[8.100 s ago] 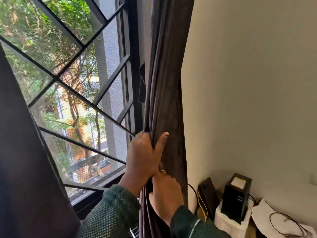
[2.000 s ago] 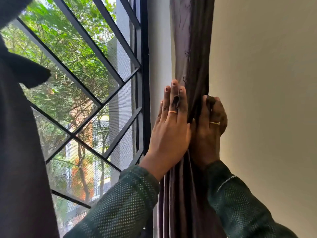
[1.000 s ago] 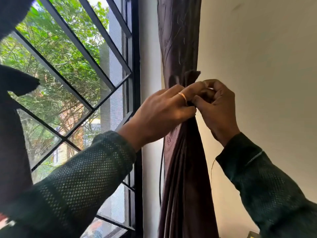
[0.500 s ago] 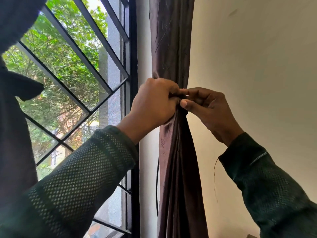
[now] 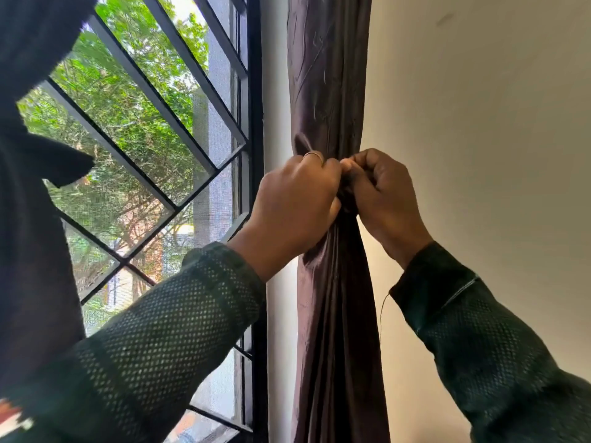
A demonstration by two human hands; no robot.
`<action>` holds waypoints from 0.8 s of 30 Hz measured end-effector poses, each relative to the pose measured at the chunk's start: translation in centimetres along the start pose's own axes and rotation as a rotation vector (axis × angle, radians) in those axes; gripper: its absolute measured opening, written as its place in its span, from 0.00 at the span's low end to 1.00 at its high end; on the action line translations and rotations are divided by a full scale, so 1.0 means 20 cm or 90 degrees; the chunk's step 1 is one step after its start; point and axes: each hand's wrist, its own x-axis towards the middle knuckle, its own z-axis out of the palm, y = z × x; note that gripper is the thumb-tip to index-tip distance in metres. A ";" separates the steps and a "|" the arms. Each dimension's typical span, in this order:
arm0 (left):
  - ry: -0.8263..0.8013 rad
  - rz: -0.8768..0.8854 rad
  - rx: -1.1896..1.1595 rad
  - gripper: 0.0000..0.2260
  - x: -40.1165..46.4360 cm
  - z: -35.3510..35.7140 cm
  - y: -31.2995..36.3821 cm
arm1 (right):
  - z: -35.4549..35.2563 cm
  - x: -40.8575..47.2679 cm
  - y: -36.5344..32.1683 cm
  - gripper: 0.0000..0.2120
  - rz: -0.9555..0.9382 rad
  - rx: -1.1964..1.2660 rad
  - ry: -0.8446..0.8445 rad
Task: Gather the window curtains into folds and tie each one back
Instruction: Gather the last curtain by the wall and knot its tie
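up by the window frame (image 5: 254, 129), our left hand (image 5: 295, 203) and right hand (image 5: 383, 193) both pinch the gathered brown curtain (image 5: 332, 314) at its cinched middle, knuckles touching, against the wall (image 5: 479, 123).

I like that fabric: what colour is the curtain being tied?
The curtain is a dark purplish brown with a slight sheen, seen in the head view.

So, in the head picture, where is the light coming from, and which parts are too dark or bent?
Head view: daylight enters through the window, so the leaves outside look bright; the dark curtain at the left edge is near black, without detail; the wide lens tilts the window bars; both hands, left hand and right hand, stay sharp on the brown curtain.
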 end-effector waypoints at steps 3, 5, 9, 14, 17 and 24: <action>0.079 0.043 0.035 0.07 -0.02 0.04 -0.03 | 0.00 0.03 -0.05 0.12 0.120 0.115 -0.034; 0.106 0.090 0.081 0.09 -0.03 0.05 -0.05 | 0.00 0.05 -0.07 0.15 0.187 0.182 -0.063; 0.024 0.096 0.049 0.04 -0.01 0.03 -0.08 | 0.00 0.03 -0.07 0.11 0.219 0.218 -0.010; -0.237 -0.188 -0.155 0.09 0.09 0.01 -0.16 | 0.00 -0.15 -0.04 0.05 0.207 0.234 -0.026; -0.348 -0.334 -0.348 0.09 0.13 -0.02 -0.13 | 0.05 -0.20 -0.03 0.13 0.265 0.261 -0.139; -0.445 -0.241 -0.270 0.17 0.09 0.00 -0.12 | 0.10 -0.18 0.00 0.06 0.175 0.118 -0.130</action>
